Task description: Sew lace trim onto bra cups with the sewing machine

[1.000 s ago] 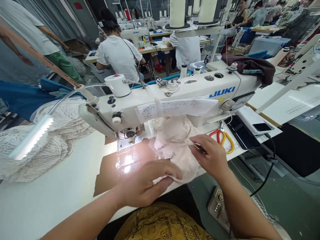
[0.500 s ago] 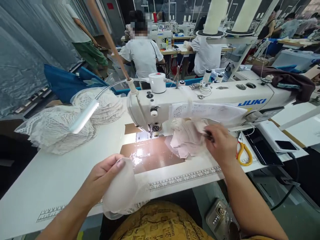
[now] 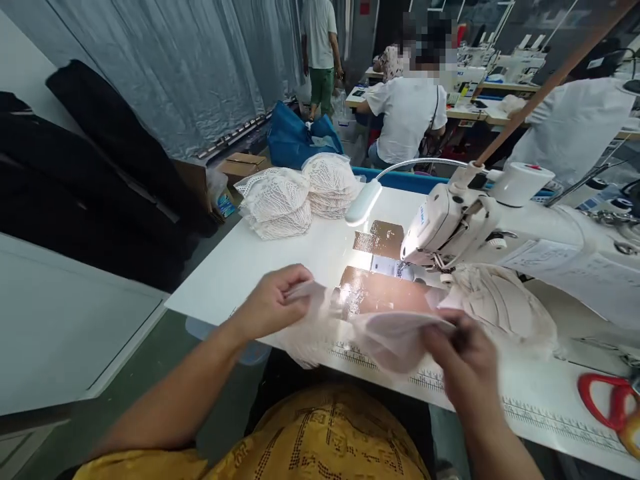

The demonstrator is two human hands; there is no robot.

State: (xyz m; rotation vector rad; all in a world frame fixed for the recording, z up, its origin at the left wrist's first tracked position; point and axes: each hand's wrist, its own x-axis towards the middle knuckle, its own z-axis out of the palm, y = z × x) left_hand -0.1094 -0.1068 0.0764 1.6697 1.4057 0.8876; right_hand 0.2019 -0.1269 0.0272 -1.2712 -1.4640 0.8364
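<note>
Drawn away from the fabric pile beside the sewing machine, the right hand now pinches a sheer panel by its edge, while the left hand has a pale piece gripped between thumb and fingers. Both cloths are held side by side near the front edge of the table, before the brown sheet — too blurred to tell whether they touch. Such thin material probably wants a light pinch near the rim, no stretching, and a slow, even turn — fast handling could let an edge fold under.
</note>
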